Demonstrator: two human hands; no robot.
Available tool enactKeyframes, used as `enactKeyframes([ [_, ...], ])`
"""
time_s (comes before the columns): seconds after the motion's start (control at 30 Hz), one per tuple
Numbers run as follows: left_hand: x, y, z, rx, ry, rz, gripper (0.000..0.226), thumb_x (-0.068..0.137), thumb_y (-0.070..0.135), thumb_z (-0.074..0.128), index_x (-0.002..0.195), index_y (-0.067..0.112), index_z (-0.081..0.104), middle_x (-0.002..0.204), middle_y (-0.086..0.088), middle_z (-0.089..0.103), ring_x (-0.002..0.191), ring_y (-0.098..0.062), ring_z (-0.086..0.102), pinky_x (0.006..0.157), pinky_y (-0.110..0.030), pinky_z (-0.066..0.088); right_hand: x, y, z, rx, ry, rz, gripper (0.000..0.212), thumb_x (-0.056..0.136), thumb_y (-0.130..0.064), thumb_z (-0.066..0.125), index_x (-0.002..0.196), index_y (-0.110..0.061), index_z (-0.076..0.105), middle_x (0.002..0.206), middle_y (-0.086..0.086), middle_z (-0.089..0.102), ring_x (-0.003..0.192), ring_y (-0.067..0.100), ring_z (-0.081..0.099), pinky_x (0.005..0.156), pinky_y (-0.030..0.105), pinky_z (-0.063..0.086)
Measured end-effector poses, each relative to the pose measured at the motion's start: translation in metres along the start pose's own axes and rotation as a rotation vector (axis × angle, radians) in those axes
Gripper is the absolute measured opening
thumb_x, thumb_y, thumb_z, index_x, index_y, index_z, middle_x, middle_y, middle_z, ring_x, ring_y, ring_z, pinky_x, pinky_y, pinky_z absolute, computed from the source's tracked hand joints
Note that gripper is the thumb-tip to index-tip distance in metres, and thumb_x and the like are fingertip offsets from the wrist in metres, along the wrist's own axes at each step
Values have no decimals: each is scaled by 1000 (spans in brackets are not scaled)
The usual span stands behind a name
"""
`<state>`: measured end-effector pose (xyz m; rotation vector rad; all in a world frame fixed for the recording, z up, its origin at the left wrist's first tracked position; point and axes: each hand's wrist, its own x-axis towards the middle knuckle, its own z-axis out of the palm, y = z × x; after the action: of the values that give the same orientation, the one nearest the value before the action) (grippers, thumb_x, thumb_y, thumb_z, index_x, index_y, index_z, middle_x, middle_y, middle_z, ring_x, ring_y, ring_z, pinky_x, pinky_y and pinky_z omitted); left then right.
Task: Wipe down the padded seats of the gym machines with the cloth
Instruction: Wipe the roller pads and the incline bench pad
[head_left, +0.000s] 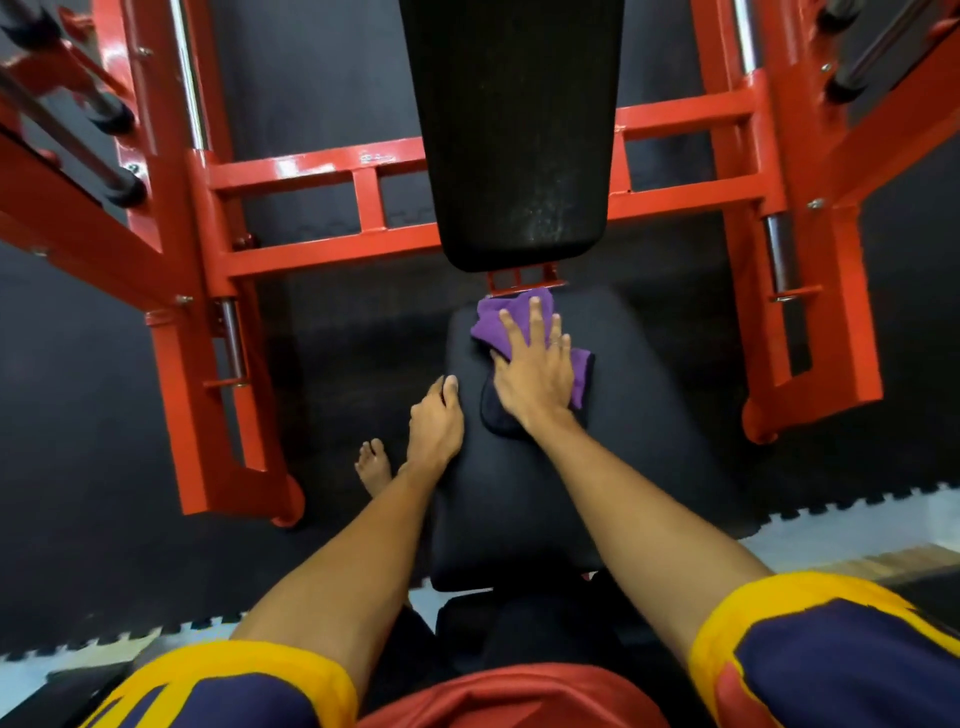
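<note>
A purple cloth (492, 325) with a dark underside lies on the black padded seat (519, 493) of a red gym machine, near the seat's far edge. My right hand (535, 371) presses flat on the cloth with fingers spread and straight. At the seat's left edge rests my left hand (435, 423), its fingers curled over the side of the pad. The black padded backrest (514, 130) rises just beyond the seat.
The red steel frame (322, 171) of the machine surrounds the seat on both sides, with chrome rods and black-capped pegs at the upper corners. Black rubber floor mats (78, 415) lie underneath. A bare foot (373, 465) stands left of the seat.
</note>
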<state>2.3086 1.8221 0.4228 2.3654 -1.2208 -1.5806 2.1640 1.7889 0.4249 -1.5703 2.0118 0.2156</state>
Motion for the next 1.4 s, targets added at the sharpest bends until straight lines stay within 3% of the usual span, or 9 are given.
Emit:
enactKeyframes([
  [0.17, 24, -20, -33, -98, -117, -33, 68, 107, 55, 19, 121, 13, 71, 124, -22, 67, 121, -37, 60, 105, -46, 46, -41, -55, 22, 72, -70, -82, 70, 105, -45, 48, 164, -34, 12, 172, 0, -13, 158, 36, -2, 128, 48, 2],
  [0.3, 3, -20, -60, -572, -254, 26, 52, 107, 56, 23, 114, 29, 67, 125, -3, 69, 118, -17, 63, 106, -35, 47, -71, -80, 22, 227, -133, -97, 80, 99, -50, 58, 163, -28, 18, 172, -2, -9, 158, 29, -1, 129, 47, 6],
  [0.47, -17, -12, -97, -806, -320, 91, 32, 104, 28, 51, 121, 7, 67, 113, -9, 74, 109, -20, 68, 91, -27, 55, -85, -95, -6, 673, -86, -15, 46, 102, -45, 56, 144, -27, 52, 160, -4, 33, 144, 19, 40, 116, 35, 32],
  [0.63, -34, 1, -155, -726, -386, 228, 30, 94, 6, 55, 121, 13, 66, 112, -6, 74, 106, -19, 67, 95, -32, 52, -100, -119, -45, 667, -9, -11, 62, 94, -12, 41, 146, -44, 45, 153, -13, 36, 133, 19, 50, 112, 48, 40],
  [0.77, -48, 24, -198, -614, -425, 327, 37, 82, 11, 56, 116, 17, 69, 114, -10, 73, 107, -22, 65, 100, -37, 49, -108, -146, -78, 492, -11, -42, 68, 95, -16, 46, 151, -52, 34, 146, -9, 32, 117, 29, 58, 100, 48, 48],
  [0.9, -55, 44, -241, -471, -397, 434, 41, 73, 17, 60, 113, 21, 66, 110, -8, 72, 105, -25, 64, 96, -37, 51, -115, -167, -108, 436, 119, -50, 52, 88, -26, 62, 137, -41, 52, 138, -8, 38, 116, 29, 59, 90, 44, 50],
  [1.1, -63, 84, -311, -130, -290, 857, 79, 89, -11, 57, 152, 28, 30, 148, 12, 39, 127, -1, 49, 108, -18, 41, -106, -184, -160, 389, 289, -207, 23, 81, -33, 79, 96, -21, 66, 133, -6, 48, 116, 23, 52, 87, 37, 48],
  [1.27, -52, 127, -336, 210, -144, 1037, 34, 83, 23, 69, 116, 15, 65, 121, -8, 54, 106, -18, 55, 96, -29, 45, -97, -194, -211, 402, 342, -254, 16, 84, -31, 74, 86, -29, 58, 119, -14, 55, 102, 21, 62, 77, 36, 46],
  [1.4, -49, 168, -347, 370, -34, 1052, 34, 78, 36, 86, 95, 12, 68, 103, -7, 54, 90, -22, 56, 78, -32, 47, -86, -186, -250, 380, 421, -256, 21, 83, -33, 75, 85, -34, 54, 108, -11, 55, 93, 22, 62, 72, 34, 40],
])
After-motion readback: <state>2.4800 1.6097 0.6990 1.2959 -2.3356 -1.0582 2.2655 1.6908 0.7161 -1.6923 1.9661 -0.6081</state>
